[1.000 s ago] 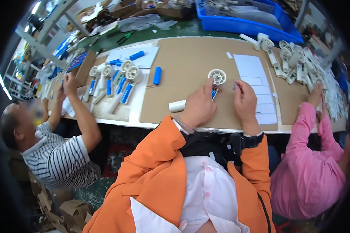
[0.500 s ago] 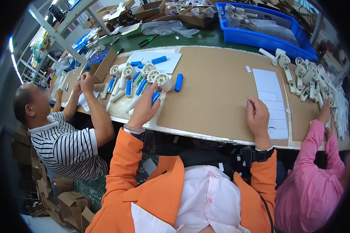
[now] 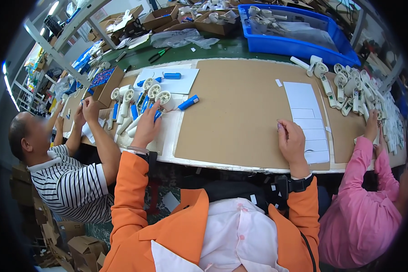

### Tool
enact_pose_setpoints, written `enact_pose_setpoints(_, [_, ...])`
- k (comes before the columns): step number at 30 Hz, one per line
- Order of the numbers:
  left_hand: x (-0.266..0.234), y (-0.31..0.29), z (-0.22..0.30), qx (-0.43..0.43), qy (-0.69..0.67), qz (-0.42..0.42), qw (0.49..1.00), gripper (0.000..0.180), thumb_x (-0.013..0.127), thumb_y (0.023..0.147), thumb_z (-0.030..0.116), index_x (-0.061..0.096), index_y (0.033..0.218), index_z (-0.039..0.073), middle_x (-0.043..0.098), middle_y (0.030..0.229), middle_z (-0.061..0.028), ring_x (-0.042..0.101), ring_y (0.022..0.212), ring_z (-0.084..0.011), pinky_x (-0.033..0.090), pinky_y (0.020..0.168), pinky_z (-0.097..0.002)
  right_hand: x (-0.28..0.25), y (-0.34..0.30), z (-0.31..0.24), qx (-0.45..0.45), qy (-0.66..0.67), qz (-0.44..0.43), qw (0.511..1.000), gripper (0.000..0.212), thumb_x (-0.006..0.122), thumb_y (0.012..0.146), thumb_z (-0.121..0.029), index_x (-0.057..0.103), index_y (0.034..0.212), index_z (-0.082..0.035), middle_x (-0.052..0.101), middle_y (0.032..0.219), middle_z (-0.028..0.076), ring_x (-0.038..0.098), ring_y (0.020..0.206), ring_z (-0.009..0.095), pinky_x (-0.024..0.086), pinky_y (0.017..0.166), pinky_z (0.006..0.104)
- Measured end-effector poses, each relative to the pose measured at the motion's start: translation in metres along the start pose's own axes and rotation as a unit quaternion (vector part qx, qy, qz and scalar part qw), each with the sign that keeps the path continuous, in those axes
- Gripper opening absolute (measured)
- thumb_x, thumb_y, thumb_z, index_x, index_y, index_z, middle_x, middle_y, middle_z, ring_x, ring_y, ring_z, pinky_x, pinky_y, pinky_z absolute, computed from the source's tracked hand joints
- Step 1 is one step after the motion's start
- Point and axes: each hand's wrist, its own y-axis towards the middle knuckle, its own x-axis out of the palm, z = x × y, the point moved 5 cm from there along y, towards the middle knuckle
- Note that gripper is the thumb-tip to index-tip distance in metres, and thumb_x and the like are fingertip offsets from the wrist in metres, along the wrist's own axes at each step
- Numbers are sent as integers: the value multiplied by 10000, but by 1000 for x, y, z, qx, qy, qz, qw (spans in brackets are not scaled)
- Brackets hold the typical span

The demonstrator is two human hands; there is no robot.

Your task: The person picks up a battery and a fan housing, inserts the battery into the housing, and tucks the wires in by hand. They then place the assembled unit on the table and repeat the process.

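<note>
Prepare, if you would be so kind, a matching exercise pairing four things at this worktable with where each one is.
Things:
1. The person's bare left hand
2. The person's bare right hand
3. The large blue rectangular plastic bin
4. The hand tool with green handles

Places:
A. At the left edge of the lined white paper sheet
B. On the green surface, near the crumpled clear plastic
C. At the cluster of white and blue parts
D. Beyond the brown cardboard, toward the far right

Pairs: 1-C, 2-A, 3-D, 4-B
</note>
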Motion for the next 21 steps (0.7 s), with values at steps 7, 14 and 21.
enact_pose_setpoints(7, [-2, 9, -26, -91, 81, 17, 992, 667, 628, 836, 64, 403, 1461, 127, 569, 1146, -218, 553, 1061, -391, 449, 935, -448, 3, 1, -3, -2, 9, -14, 1000, 117, 634, 890, -67, 656, 1002, -41, 668, 849, 88, 604, 729, 256, 473, 662, 349])
enact_pose_setpoints(14, [3, 41, 43, 55, 236, 57, 968, 657, 695, 783, 101, 476, 1402, 124, 597, 1121, -161, 501, 1139, -340, 396, 979, -468, 4, 1, -4, 11, 13, -47, 999, 104, 633, 874, -50, 656, 975, -42, 670, 847, 100, 613, 741, 270, 470, 677, 363])
enact_pose_setpoints(21, [25, 81, 58, 56, 324, -100, 939, 314, 742, 758, 197, 691, 1053, 102, 625, 1001, -70, 509, 1079, -295, 375, 979, -432, 7, 2, -4, -3, 19, -53, 998, 100, 632, 864, -38, 661, 960, -42, 669, 842, 109, 614, 742, 287, 467, 670, 368])
